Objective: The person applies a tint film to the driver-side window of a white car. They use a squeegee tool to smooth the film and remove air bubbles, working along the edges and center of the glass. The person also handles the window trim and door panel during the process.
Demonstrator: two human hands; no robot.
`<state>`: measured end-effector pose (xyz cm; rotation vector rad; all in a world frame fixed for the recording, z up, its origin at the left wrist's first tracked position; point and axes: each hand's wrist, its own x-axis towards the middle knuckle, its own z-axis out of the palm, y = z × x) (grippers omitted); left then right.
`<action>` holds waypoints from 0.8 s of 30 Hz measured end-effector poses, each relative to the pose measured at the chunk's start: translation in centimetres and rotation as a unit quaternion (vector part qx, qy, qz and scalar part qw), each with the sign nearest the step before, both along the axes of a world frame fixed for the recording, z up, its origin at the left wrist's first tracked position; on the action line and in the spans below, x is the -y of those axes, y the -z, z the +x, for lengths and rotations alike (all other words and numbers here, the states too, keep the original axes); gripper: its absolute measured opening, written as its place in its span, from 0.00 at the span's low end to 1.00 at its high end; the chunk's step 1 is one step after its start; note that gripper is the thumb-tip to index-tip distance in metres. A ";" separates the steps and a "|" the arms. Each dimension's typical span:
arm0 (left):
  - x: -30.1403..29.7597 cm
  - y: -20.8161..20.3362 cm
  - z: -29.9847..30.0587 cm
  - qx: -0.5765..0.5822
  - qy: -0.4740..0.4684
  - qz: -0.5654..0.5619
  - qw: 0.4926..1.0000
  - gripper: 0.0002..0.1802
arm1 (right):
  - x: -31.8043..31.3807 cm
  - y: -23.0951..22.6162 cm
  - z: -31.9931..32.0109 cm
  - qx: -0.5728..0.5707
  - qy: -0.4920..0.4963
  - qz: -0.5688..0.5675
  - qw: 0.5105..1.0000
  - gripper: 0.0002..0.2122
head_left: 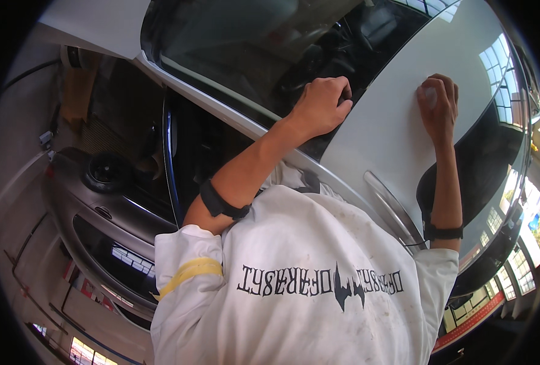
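My left hand (326, 104) is curled, thumb toward the bent fingers, over the seam between a dark car window (239, 48) and a white body panel (392, 115). If it holds anything, that is hidden. Farther right, my right hand (439, 103) is closed over the same glossy panel. Something small and pale (429, 97) shows at its fingers, too unclear to name. Whether either hand presses on the surface, I cannot tell. A long silver trim piece (395, 207) curves along the panel between my arms.
A dark grey car (115, 216) stands on the left. Close to my left arm is a dark opening with a shiny edge strip (171, 152). A brown board (78, 91) leans at the upper left. At the right, the panel bends down past a dark reflection (495, 146).
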<state>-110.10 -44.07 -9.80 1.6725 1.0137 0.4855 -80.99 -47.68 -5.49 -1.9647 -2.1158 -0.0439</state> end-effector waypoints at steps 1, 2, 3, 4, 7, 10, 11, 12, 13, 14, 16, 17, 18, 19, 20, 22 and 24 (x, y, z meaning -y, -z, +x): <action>0.0 0.0 0.1 -0.001 0.001 -0.004 1.000 0.09 | 0.0 0.0 0.0 0.000 0.003 -0.003 1.000 0.05; 0.0 -0.1 0.2 -0.002 0.002 -0.007 1.000 0.09 | 0.0 0.1 0.0 -0.002 0.003 -0.004 1.000 0.05; 0.1 -0.1 0.3 0.001 0.000 -0.001 1.000 0.09 | 0.0 0.2 0.0 -0.002 0.002 -0.005 1.000 0.05; 0.1 -0.1 0.4 0.005 -0.001 0.006 1.000 0.08 | 0.0 0.3 0.1 -0.003 0.003 -0.006 1.000 0.05; 0.1 -0.2 0.7 0.010 -0.006 0.023 1.000 0.08 | 0.1 0.6 0.4 0.010 0.003 -0.006 1.000 0.05; 0.1 -0.1 0.7 0.023 -0.007 0.005 1.000 0.08 | 0.0 0.4 0.2 0.015 0.007 -0.015 1.000 0.06; 0.2 0.0 0.7 0.028 -0.007 -0.006 1.000 0.08 | 0.0 0.3 0.1 0.014 0.004 -0.017 1.000 0.06; 0.2 0.1 0.6 0.032 -0.013 -0.002 0.999 0.07 | 0.0 0.2 0.1 0.012 0.003 -0.018 1.000 0.06; 0.4 0.1 0.6 0.036 -0.018 0.001 0.999 0.07 | 0.0 0.2 0.0 0.010 0.001 -0.019 1.000 0.06; 0.5 0.2 0.6 0.039 -0.024 0.005 0.999 0.07 | -0.1 0.2 0.0 0.013 0.000 -0.020 1.000 0.06; 0.8 0.2 0.9 0.021 -0.029 0.047 0.998 0.07 | -0.1 0.1 0.1 0.019 0.000 -0.022 1.000 0.06; 0.9 0.2 0.9 0.012 -0.032 0.068 0.997 0.07 | -0.1 0.2 0.0 0.017 -0.002 -0.019 1.000 0.06; 0.7 0.1 0.9 0.009 -0.040 0.094 0.995 0.07 | -0.1 0.3 0.0 0.014 -0.004 -0.015 1.000 0.06; 0.5 0.0 0.8 0.006 -0.047 0.119 0.992 0.07 | -0.1 0.3 0.0 0.012 -0.007 -0.010 1.000 0.06; 0.2 -0.2 0.7 0.002 -0.054 0.145 0.988 0.08 | 0.0 0.3 0.1 0.015 -0.006 -0.014 1.000 0.06; -0.7 -0.3 0.4 0.033 -0.077 0.143 0.986 0.09 | 0.0 0.3 0.0 0.019 -0.004 -0.017 1.000 0.06; -1.3 0.0 0.1 0.045 -0.077 0.138 0.986 0.09 | 0.0 0.3 0.0 0.019 -0.007 -0.013 1.000 0.06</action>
